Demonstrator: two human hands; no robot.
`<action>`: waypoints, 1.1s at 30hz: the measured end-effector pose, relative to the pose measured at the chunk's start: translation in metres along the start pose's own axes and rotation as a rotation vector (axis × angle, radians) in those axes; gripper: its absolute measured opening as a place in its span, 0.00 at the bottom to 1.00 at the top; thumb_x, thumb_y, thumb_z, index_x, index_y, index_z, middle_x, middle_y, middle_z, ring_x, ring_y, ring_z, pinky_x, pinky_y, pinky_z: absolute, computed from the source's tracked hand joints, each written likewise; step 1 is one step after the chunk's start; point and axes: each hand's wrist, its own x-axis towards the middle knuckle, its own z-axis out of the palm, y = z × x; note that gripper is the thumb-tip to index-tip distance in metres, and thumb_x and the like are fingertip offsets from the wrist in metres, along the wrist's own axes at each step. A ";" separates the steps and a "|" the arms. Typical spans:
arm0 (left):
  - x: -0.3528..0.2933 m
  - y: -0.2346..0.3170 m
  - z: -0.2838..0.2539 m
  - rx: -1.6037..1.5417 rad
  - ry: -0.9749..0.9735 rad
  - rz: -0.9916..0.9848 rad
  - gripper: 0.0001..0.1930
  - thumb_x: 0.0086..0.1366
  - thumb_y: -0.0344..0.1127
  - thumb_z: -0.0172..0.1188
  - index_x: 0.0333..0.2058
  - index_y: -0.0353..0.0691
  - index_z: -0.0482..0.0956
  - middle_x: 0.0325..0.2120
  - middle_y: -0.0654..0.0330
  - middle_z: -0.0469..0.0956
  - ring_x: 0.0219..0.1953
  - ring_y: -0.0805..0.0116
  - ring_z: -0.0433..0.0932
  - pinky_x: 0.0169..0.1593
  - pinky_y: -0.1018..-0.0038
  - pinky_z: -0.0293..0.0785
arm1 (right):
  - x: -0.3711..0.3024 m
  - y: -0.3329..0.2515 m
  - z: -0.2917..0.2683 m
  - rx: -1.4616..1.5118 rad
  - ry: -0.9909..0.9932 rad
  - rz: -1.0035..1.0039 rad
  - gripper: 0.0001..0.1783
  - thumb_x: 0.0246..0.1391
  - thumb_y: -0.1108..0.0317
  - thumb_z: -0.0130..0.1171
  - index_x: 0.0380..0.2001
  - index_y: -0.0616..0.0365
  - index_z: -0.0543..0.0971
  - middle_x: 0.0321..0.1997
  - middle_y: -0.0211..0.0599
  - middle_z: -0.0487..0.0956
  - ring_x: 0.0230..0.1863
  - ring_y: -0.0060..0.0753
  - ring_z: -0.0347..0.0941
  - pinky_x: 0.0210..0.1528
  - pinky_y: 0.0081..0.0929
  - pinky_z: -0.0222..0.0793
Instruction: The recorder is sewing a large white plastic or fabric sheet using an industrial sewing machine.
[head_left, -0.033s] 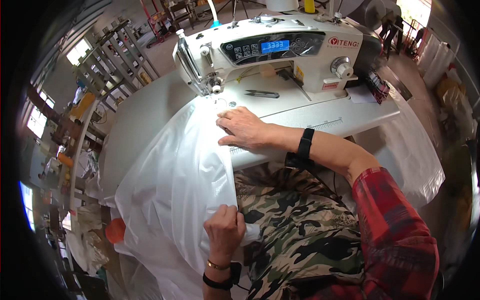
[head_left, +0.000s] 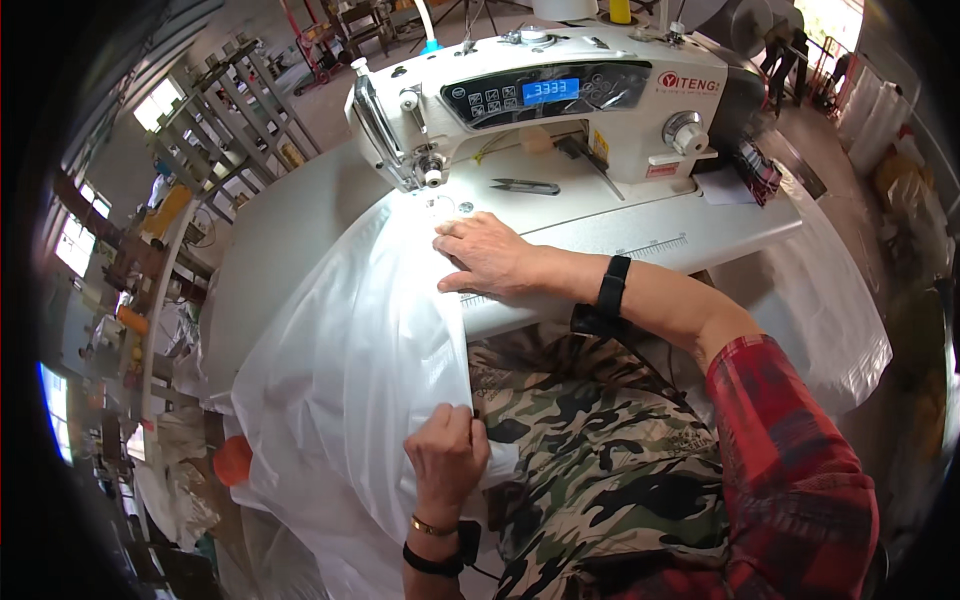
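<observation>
A white sewing machine (head_left: 640, 130) stands at the back of the work table, its lamp lighting the needle area (head_left: 432, 190). From the needle area a large sheet of shiny white plastic-like fabric (head_left: 330, 340) spreads left and down toward my lap. My right hand (head_left: 485, 255) lies on the sheet's right edge just in front of the needle area, fingers stretched out and thumb apart. Nearer to me, my left hand (head_left: 447, 455) is closed round the same edge, drawing it fairly straight between both hands. The fingertips of my left hand are hidden.
Thread snips (head_left: 525, 187) lie on the machine bed (head_left: 590, 235), right of the needle. White sheeting (head_left: 815, 300) hangs off the table's right side. An orange round thing (head_left: 233, 460) sits by the fabric at left. A metal rack (head_left: 235, 120) stands behind on the left.
My left hand has shifted very slightly up toward the machine, with the fabric edge in it. The folds of the sheet differ a little. My right hand has hardly moved.
</observation>
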 end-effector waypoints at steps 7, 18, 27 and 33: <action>0.054 -0.015 -0.003 0.144 -0.047 0.063 0.09 0.56 0.30 0.60 0.20 0.38 0.70 0.19 0.54 0.70 0.20 0.51 0.74 0.24 0.60 0.68 | 0.002 0.002 -0.007 0.008 -0.116 -0.007 0.47 0.55 0.37 0.54 0.62 0.69 0.65 0.69 0.56 0.62 0.71 0.49 0.55 0.72 0.51 0.41; 0.148 -0.042 0.024 0.336 -0.131 0.023 0.08 0.54 0.30 0.60 0.19 0.33 0.78 0.19 0.45 0.77 0.24 0.46 0.79 0.32 0.58 0.75 | 0.004 0.003 -0.015 0.073 -0.159 -0.035 0.36 0.59 0.54 0.49 0.63 0.71 0.62 0.68 0.59 0.63 0.71 0.50 0.55 0.70 0.47 0.45; 0.174 -0.059 0.037 -0.025 0.004 -0.256 0.12 0.57 0.31 0.57 0.35 0.31 0.84 0.20 0.46 0.79 0.22 0.54 0.79 0.33 0.63 0.75 | 0.008 0.001 -0.009 0.097 -0.083 -0.021 0.29 0.58 0.62 0.47 0.61 0.67 0.66 0.65 0.52 0.68 0.67 0.45 0.62 0.68 0.44 0.51; 0.063 -0.018 0.030 -0.214 0.242 -0.103 0.34 0.60 0.35 0.66 0.63 0.34 0.64 0.56 0.47 0.68 0.54 0.56 0.69 0.53 0.66 0.68 | -0.009 0.010 -0.012 0.150 -0.083 -0.020 0.29 0.58 0.63 0.46 0.61 0.69 0.65 0.66 0.57 0.65 0.67 0.50 0.59 0.68 0.42 0.50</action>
